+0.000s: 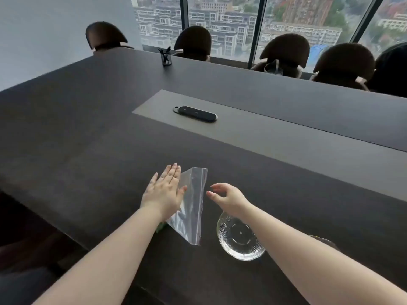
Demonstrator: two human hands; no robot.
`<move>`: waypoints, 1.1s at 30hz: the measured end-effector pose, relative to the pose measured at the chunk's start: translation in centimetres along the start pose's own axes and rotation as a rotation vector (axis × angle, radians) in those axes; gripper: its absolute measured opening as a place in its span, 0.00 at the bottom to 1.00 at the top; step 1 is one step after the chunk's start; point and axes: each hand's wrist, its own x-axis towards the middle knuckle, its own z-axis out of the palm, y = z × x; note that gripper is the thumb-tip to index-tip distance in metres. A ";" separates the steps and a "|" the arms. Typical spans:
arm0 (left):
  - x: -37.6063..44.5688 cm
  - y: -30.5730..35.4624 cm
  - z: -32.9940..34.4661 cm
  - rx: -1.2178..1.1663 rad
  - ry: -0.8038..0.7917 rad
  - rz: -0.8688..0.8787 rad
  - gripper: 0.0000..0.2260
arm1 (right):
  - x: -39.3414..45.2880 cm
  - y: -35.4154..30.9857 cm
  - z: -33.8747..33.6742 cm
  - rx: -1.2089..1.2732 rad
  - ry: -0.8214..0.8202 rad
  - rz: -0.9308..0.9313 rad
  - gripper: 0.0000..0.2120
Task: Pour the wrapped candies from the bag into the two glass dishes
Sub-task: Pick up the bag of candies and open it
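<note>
A clear plastic bag (192, 203) lies flat on the dark table (88, 139), looking empty. My left hand (164, 190) rests flat with fingers spread on the bag's left edge. A bit of green (160, 227) shows under my left wrist; I cannot tell what it is. My right hand (226, 195) hovers just right of the bag, fingers curled and apart, holding nothing. A ribbed glass dish (239, 245) sits empty under my right forearm. A second glass dish (323, 241) peeks out behind that forearm, mostly hidden.
A black oblong device (195, 114) lies on the grey centre strip (286, 137) of the table. A small black holder (165, 57) stands near the far edge. Several dark chairs (284, 53) line the far side before the windows.
</note>
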 end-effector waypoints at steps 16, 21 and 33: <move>-1.1 1.8 2.8 -0.491 0.035 -0.028 0.14 | -0.4 -0.8 1.8 0.483 -0.149 0.103 0.08; -0.6 2.0 2.9 -0.662 0.047 -0.108 0.13 | -0.4 -1.1 1.7 0.688 -0.209 0.173 0.08; 0.1 2.3 2.1 -0.727 0.022 -0.129 0.05 | -0.3 -1.2 1.9 0.393 -0.140 0.046 0.05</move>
